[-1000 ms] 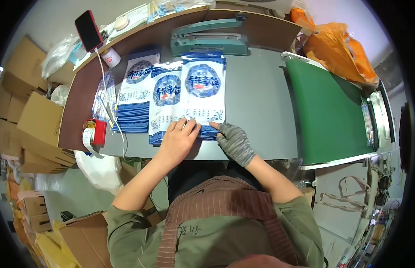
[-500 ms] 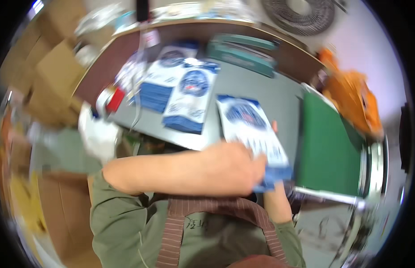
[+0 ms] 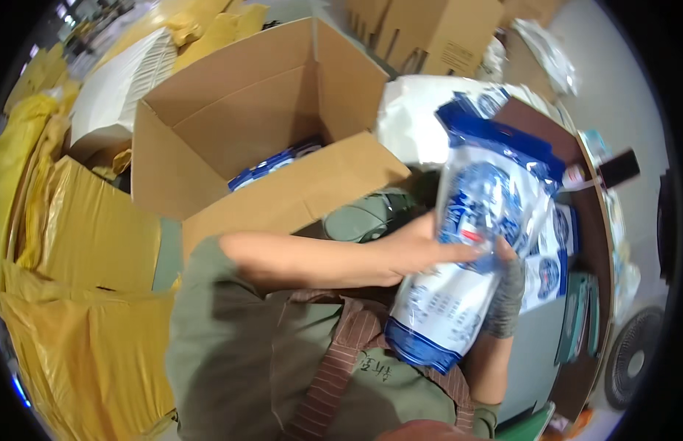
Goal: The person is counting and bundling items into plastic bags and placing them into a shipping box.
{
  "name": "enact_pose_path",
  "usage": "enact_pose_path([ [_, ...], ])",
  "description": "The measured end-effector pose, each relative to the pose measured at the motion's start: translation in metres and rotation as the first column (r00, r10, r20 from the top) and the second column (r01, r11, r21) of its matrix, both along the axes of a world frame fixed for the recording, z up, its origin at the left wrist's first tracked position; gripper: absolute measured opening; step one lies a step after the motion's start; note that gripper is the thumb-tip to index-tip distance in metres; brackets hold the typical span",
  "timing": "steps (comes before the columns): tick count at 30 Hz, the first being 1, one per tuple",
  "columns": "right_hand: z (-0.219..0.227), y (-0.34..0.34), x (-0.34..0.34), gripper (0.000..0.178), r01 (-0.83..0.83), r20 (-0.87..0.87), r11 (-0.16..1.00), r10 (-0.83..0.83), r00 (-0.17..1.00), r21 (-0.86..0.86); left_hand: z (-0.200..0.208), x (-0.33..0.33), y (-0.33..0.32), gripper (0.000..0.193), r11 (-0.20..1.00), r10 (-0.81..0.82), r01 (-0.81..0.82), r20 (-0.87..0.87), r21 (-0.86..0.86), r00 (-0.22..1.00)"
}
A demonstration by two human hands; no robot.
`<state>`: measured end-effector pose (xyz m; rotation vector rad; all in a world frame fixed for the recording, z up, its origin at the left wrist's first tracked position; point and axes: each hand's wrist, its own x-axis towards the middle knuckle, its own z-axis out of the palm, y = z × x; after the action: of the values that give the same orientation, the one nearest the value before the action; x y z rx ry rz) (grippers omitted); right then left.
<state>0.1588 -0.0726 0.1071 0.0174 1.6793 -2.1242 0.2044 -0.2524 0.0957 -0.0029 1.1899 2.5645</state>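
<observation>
Both hands hold a bundle of blue-and-white plastic pouches (image 3: 444, 301) in front of my chest, with the blue ends at top and bottom. My left hand (image 3: 422, 246) is closed on the left side, its thumb across the front face. On the right side, my right hand (image 3: 509, 287), with a grey covering about the palm and wrist, grips the same bundle; most of its fingers are hidden behind. How many pouches are in the bundle I cannot tell. Beyond my left forearm stands an open cardboard box (image 3: 246, 213), with similar pouches (image 3: 279, 163) lying inside.
Yellow wrapped packages (image 3: 99, 228) crowd the left side. A white sack (image 3: 411, 121) sits beyond the box. To the right is a grey worktable (image 3: 529, 353) with more pouches (image 3: 544, 279), a green device (image 3: 577, 316) and a raised brown edge; a fan (image 3: 635, 360) stands past it.
My view has swung left from the worktable to the open box. The pouches that were over the table are now raised in both hands before my chest.
</observation>
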Motion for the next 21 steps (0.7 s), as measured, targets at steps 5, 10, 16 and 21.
enact_pose_path([
  [5,-0.027,-0.117,-0.07,0.054,-0.368,-0.253,0.916,0.398,0.882,0.156,0.004,0.007,-0.139,0.053,0.926,0.36,-0.374,0.177,0.051,0.916],
  [10,-0.102,-0.225,-0.122,0.105,-0.024,-0.443,0.443,0.894,-0.073,0.896,-0.075,0.0,-0.295,0.046,0.765,0.643,-0.606,0.186,-0.22,0.743],
  [16,-0.205,-0.253,-0.136,0.113,0.016,-0.213,0.216,0.971,-0.112,0.976,-0.267,0.021,-0.41,0.041,0.821,0.552,-0.506,0.591,-0.263,0.588],
  [21,-0.226,-0.252,-0.145,0.095,-0.064,-0.469,0.464,0.876,-0.111,0.883,-0.365,0.013,-0.419,0.036,0.813,0.362,-0.582,0.817,-0.04,0.45],
])
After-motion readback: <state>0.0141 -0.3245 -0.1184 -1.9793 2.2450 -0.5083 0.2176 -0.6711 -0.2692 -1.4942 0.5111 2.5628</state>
